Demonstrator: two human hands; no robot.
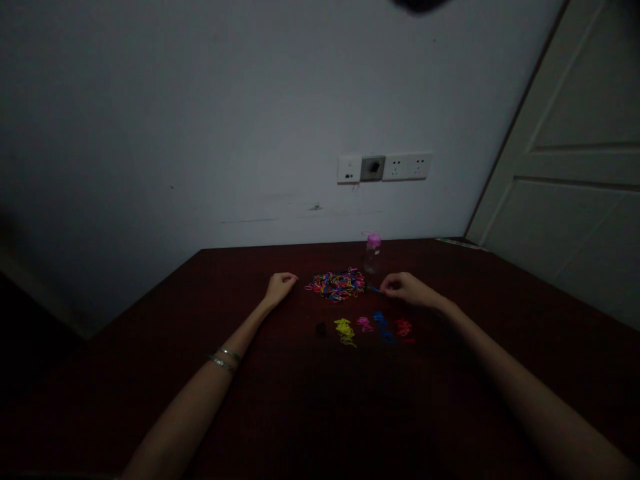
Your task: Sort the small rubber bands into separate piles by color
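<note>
A mixed heap of small coloured rubber bands (340, 285) lies on the dark red table. To its right, my right hand (406, 289) is closed in a pinch on a blue rubber band (374, 289), which sticks out toward the heap. My left hand (280, 289) rests left of the heap with its fingers curled together; whatever they hold, if anything, is hidden. Nearer to me lie sorted groups in a row: dark bands (321, 329), yellow bands (345, 331), pink bands (365, 324), blue bands (383, 327) and red bands (404, 329).
Behind the heap stands a clear bottle (372, 259) with a pink cap, close to my right hand. The table (240, 407) meets a pale wall (250, 133) bearing a row of sockets (406, 167). A panelled door (575, 220) is at the right. The light is dim.
</note>
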